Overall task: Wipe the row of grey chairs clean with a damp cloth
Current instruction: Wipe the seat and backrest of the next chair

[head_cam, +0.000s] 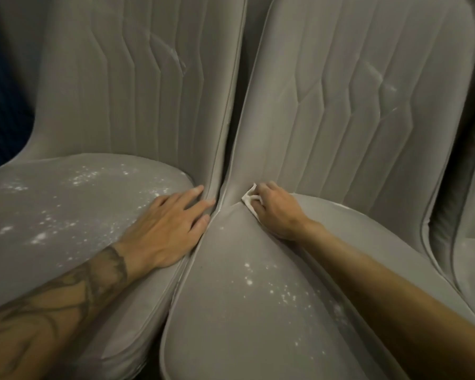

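Two grey padded chairs stand side by side, the left chair and the right chair, both seats speckled with white dust. My left hand lies flat with straight fingers on the right edge of the left seat, fingertips at the gap between the chairs. My right hand grips a small white cloth and presses it into the crease where the right chair's seat meets its backrest, at the left end. Most of the cloth is hidden under my fingers.
White smears mark both quilted backrests. A third grey chair shows at the right edge. A dark blue wall or curtain lies behind the left chair.
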`<state>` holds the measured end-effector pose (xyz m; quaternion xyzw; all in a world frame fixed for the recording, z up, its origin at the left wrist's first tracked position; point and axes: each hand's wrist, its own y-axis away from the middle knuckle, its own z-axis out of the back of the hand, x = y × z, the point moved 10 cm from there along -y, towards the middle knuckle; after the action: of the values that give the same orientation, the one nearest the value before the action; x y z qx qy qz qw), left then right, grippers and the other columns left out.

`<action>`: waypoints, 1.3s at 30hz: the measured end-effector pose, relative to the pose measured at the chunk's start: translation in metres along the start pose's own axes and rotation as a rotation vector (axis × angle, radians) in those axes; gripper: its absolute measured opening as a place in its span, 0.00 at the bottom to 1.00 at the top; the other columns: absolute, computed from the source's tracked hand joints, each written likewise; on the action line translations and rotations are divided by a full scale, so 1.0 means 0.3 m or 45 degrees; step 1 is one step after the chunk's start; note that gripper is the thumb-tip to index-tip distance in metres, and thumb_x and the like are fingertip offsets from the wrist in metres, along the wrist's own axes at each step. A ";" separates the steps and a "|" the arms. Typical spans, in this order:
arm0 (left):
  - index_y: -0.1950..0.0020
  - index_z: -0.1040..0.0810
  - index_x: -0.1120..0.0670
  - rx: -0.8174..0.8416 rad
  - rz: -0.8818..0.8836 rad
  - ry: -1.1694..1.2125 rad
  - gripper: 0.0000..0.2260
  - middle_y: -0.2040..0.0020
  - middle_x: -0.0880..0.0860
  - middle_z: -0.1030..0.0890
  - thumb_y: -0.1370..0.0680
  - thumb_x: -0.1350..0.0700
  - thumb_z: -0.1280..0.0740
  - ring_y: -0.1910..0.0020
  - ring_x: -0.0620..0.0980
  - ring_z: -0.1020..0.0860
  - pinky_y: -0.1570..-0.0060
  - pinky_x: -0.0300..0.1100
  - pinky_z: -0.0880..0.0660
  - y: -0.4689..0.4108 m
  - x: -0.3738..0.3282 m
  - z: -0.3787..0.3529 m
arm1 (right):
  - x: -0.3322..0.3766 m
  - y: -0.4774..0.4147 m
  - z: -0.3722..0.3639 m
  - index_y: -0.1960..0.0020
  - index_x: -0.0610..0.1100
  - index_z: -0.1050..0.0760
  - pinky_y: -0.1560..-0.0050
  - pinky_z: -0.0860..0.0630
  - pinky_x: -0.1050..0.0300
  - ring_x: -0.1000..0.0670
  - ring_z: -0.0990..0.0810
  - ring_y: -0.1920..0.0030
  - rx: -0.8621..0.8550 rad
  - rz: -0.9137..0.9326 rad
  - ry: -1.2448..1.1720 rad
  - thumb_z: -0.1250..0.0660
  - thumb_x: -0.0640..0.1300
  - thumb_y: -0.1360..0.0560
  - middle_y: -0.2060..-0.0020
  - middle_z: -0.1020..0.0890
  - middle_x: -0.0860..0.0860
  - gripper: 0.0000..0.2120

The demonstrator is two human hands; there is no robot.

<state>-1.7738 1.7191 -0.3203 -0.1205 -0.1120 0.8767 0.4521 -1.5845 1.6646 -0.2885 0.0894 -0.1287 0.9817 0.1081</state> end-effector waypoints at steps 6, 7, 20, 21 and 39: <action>0.20 0.40 0.38 0.001 -0.003 0.005 0.26 0.17 0.47 0.42 0.17 0.37 0.59 0.22 0.51 0.36 0.25 0.50 0.40 -0.005 0.002 -0.005 | 0.210 0.223 -0.002 0.47 0.51 0.28 0.53 0.34 0.65 0.54 0.27 0.54 0.116 0.526 -0.219 0.40 0.55 0.18 0.52 0.25 0.54 0.09; 0.20 0.41 0.38 0.009 -0.002 0.010 0.27 0.16 0.47 0.42 0.17 0.36 0.59 0.22 0.51 0.36 0.24 0.51 0.41 -0.003 0.005 -0.008 | 0.185 0.206 0.002 0.46 0.50 0.27 0.51 0.32 0.63 0.54 0.26 0.53 0.128 0.494 -0.212 0.40 0.54 0.18 0.52 0.24 0.53 0.09; 0.20 0.39 0.39 0.020 0.006 0.057 0.27 0.16 0.47 0.42 0.18 0.38 0.59 0.21 0.50 0.37 0.24 0.51 0.41 -0.004 -0.003 0.007 | 0.309 0.248 -0.005 0.45 0.49 0.26 0.49 0.28 0.55 0.49 0.24 0.52 0.158 0.590 -0.207 0.40 0.52 0.17 0.51 0.25 0.51 0.08; 0.20 0.39 0.39 0.017 0.007 0.054 0.25 0.16 0.47 0.42 0.16 0.39 0.57 0.21 0.50 0.37 0.24 0.51 0.42 -0.005 -0.004 0.007 | 0.277 0.203 0.005 0.44 0.47 0.26 0.46 0.28 0.52 0.47 0.23 0.50 0.131 0.494 -0.183 0.39 0.51 0.17 0.50 0.24 0.49 0.08; 0.20 0.37 0.39 0.040 0.015 0.066 0.25 0.16 0.47 0.42 0.16 0.39 0.56 0.23 0.51 0.35 0.24 0.52 0.40 -0.002 -0.009 0.016 | 0.289 0.232 0.002 0.40 0.50 0.25 0.45 0.27 0.49 0.47 0.23 0.48 0.089 0.410 -0.169 0.38 0.53 0.18 0.47 0.24 0.49 0.10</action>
<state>-1.7735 1.7167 -0.3153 -0.1365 -0.0857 0.8777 0.4514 -1.6840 1.6153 -0.2865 0.1361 -0.1139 0.9822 -0.0623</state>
